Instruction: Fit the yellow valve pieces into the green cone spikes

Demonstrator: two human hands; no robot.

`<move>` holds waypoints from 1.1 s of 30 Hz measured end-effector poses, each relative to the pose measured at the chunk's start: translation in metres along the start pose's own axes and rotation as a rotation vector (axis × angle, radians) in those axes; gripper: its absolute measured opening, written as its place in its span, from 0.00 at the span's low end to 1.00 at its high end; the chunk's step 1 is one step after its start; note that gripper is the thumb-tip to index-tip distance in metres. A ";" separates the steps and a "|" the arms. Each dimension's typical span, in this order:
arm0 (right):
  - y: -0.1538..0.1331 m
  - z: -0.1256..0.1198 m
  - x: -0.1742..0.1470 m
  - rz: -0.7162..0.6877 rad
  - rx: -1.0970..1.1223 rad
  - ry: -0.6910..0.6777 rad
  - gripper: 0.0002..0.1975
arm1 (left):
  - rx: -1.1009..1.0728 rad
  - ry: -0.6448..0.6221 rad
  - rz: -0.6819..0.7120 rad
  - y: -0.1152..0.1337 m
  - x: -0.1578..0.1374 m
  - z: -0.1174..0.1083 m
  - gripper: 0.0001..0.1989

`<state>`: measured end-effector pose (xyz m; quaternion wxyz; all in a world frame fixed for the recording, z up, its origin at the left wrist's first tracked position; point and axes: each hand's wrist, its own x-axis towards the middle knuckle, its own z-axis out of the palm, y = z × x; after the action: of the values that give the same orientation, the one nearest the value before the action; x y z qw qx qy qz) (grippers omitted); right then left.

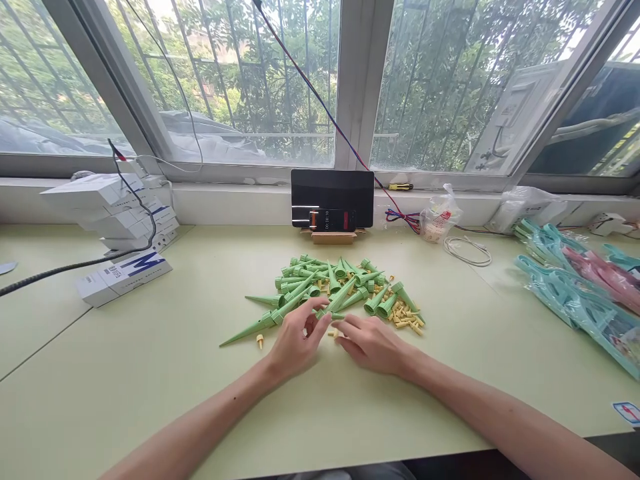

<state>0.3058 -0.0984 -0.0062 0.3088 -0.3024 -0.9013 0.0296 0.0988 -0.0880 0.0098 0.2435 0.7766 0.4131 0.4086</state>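
See green spikes [342,295] and yellow plugs [400,315] heaped on mid-tabletop [200,413]. Note left hand [295,339] half-curled at heap's near side, right hand [373,341] nearly pinched beside a plug; cannot tell whether gripping anything. Find tablet [333,190] near far edge, boxes [115,281] toward far-left corner.

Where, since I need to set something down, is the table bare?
Free: left, between the white boxes and the green cones; right, between the yellow pieces and the teal bundles. Crowded: the middle, where cones and yellow pieces lie by the left hand and right hand, and the right edge, under the bundles.
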 end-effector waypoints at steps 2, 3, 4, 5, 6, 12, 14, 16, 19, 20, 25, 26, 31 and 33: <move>0.000 0.000 0.000 0.095 0.083 0.042 0.10 | 0.013 -0.041 0.039 -0.001 -0.002 0.001 0.11; 0.000 0.000 0.000 0.147 0.126 0.068 0.11 | 0.012 -0.063 0.058 -0.001 -0.002 0.002 0.11; 0.001 0.001 0.000 0.193 0.169 0.094 0.13 | 0.012 -0.086 0.076 -0.001 -0.003 0.002 0.11; 0.001 0.001 0.000 0.228 0.213 0.117 0.15 | 0.016 -0.110 0.094 -0.001 -0.004 0.003 0.11; 0.001 0.002 0.000 0.256 0.259 0.141 0.16 | 0.027 -0.137 0.107 -0.001 -0.005 0.003 0.10; 0.001 0.007 -0.001 0.335 0.469 0.201 0.10 | 0.117 -0.258 0.085 -0.001 -0.008 0.006 0.11; 0.000 0.008 -0.001 0.314 0.471 0.213 0.08 | 0.108 -0.240 0.090 -0.001 -0.007 0.006 0.11; 0.000 0.008 0.000 0.297 0.461 0.237 0.06 | 0.089 -0.198 0.117 -0.001 -0.006 0.005 0.09; 0.000 0.007 0.002 0.323 0.432 0.274 0.06 | 0.086 -0.114 0.152 -0.001 -0.005 0.004 0.06; 0.000 0.008 0.003 0.339 0.421 0.283 0.07 | 0.091 -0.094 0.157 -0.001 -0.005 0.004 0.05; 0.005 0.012 0.008 0.376 0.332 0.249 0.09 | 0.111 -0.076 0.165 -0.003 -0.006 0.005 0.02; 0.006 0.014 0.008 0.378 0.319 0.232 0.10 | 0.114 -0.073 0.167 -0.004 -0.006 0.006 0.02; 0.011 0.019 0.010 0.397 0.284 0.202 0.14 | 0.126 -0.052 0.184 -0.004 -0.007 0.005 0.02; 0.012 0.019 0.011 0.400 0.270 0.199 0.16 | 0.131 -0.038 0.194 -0.005 -0.006 0.004 0.03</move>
<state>0.2945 -0.0798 -0.0190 0.4216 -0.4321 -0.7766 0.1801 0.0982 -0.0910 0.0012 0.1590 0.8348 0.3571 0.3877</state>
